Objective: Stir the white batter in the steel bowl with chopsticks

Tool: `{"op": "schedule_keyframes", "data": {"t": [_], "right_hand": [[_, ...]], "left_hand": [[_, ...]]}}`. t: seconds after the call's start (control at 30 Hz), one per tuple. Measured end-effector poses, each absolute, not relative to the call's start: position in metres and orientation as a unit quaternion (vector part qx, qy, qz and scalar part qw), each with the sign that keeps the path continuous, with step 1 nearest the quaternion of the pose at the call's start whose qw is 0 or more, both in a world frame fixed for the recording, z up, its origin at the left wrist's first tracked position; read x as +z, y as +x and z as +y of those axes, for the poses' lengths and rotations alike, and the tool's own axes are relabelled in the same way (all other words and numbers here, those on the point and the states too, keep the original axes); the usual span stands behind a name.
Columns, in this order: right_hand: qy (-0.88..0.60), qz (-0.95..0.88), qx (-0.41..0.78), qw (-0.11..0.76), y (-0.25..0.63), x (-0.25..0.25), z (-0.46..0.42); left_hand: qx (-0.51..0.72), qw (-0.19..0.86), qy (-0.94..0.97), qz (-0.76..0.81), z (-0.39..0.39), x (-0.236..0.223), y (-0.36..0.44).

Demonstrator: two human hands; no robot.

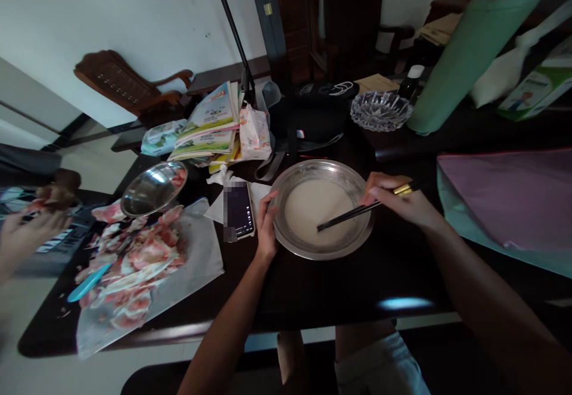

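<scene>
In front of me a steel bowl [367, 232] stands on the dark table, with a pale, milky liquid [313, 201] inside. My left hand [267, 228] grips the bowl's left rim, its fingers along the side. Black chopsticks [346, 215] with gold-coloured ends are closed in my right hand [393, 197], over the bowl's right edge. Their tips dip into the liquid near the middle. Just left of my left hand lies a phone [243, 210] with its screen lit, on white paper.
Raw meat pieces [143, 258] and a blue-handled knife [89, 282] lie on a plastic sheet [201, 246] at left, beside a second steel bowl [152, 195]. A co-worker's hands [36, 231] hold meat there. Behind are magazines [208, 124], a glass dish [381, 112] and a green flask [473, 55].
</scene>
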State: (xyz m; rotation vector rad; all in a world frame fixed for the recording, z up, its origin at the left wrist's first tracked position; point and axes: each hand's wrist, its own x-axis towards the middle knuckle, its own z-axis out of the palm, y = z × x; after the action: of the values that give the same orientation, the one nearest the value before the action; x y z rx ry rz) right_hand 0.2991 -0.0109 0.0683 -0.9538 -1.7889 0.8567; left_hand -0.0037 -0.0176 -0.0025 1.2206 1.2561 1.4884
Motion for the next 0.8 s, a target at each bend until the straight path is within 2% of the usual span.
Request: {"op": "schedule_keyframes", "data": {"t": [0.13,0.33,0.57,0.67,0.8], "right_hand": [[-0.381,-0.767,0.300,0.420,0.284,0.059,-0.008],[-0.431,-0.735,0.240,0.465,0.292,0.057,-0.005],[-0.447,-0.634,0.313,0.548,0.317,0.067,-0.008],[-0.419,-0.647,0.361,0.525,0.315,0.069,-0.010],[-0.386,-0.709,0.370,0.460,0.301,0.067,-0.011]], "left_hand": [[0.588,0.424,0.476,0.498,-0.019,-0.001,-0.003],[0.591,0.419,0.480,0.494,-0.017,-0.004,-0.004],[0.589,0.409,0.484,0.502,-0.017,-0.003,-0.004],[0.590,0.408,0.481,0.503,-0.017,-0.002,-0.004],[0.585,0.405,0.489,0.505,-0.017,0.000,-0.003]]}}
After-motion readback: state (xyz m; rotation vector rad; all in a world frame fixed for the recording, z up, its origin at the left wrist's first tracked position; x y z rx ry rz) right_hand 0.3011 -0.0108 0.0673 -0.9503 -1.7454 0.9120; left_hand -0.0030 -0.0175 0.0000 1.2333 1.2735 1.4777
